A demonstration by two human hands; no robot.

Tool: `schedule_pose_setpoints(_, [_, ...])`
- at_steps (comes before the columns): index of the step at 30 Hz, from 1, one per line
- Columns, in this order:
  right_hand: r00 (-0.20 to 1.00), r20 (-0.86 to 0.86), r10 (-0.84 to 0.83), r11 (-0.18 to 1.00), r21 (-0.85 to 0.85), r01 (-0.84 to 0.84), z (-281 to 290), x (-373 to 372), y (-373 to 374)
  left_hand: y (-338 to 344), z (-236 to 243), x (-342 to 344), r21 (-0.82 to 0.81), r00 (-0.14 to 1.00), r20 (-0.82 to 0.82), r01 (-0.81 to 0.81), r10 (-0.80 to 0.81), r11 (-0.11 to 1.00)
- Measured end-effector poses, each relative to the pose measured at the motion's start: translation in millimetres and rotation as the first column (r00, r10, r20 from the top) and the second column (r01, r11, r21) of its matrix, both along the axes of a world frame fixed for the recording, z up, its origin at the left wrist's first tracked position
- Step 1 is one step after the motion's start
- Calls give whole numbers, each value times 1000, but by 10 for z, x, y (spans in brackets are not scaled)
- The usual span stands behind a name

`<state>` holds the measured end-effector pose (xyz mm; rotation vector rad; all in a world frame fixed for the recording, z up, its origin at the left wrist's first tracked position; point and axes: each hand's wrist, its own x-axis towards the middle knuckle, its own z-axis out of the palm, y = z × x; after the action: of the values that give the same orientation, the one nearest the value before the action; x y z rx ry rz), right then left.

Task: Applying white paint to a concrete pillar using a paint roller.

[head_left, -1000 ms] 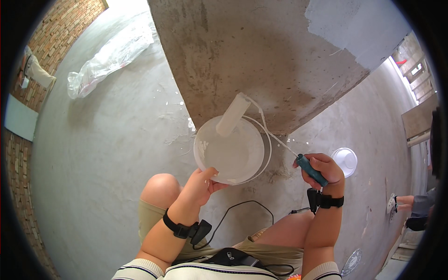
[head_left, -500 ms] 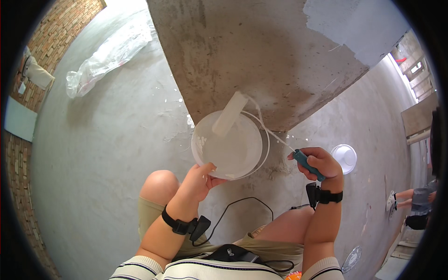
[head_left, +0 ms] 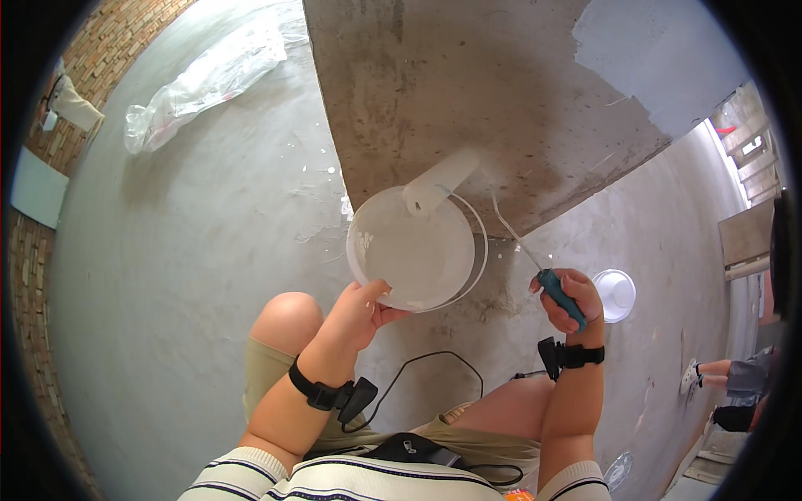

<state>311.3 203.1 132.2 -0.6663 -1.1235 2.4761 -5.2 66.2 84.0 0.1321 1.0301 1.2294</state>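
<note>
Below me, a white plastic bucket [head_left: 411, 257] with a wire handle holds pale liquid. My left hand [head_left: 361, 313] is closed on its near rim, thumb over the edge. In my right hand [head_left: 581, 302], fingers wrap round the teal handle [head_left: 550, 284] of a paint roller. The roller's white cylinder [head_left: 433, 185] is tilted over the bucket's far rim, partly blurred, in front of the stained face of a concrete block [head_left: 443, 75].
A white round plastic container [head_left: 616, 296] stands to the right on the concrete floor [head_left: 167, 292]. Crumpled clear plastic sheeting [head_left: 205, 83] lies at the upper left, near a brick wall [head_left: 109, 42]. Another person's legs [head_left: 710, 374] show at the far right.
The roller cylinder has shifted right and swung to a flatter angle. The bucket with my left hand appears a little higher in the view; my right hand still grips the handle.
</note>
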Motion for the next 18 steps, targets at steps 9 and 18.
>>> schedule_pose_setpoints(9, [996,85,41,999,25,-44,90,-52,-3,6,5,-17,7,1000,6,4,-4,1000])
schedule_pose_setpoints(18, [806,592,-22,910,346,-229,494,-281,-148,-5,-13,-8,9,1000,6,-13,13,1000])
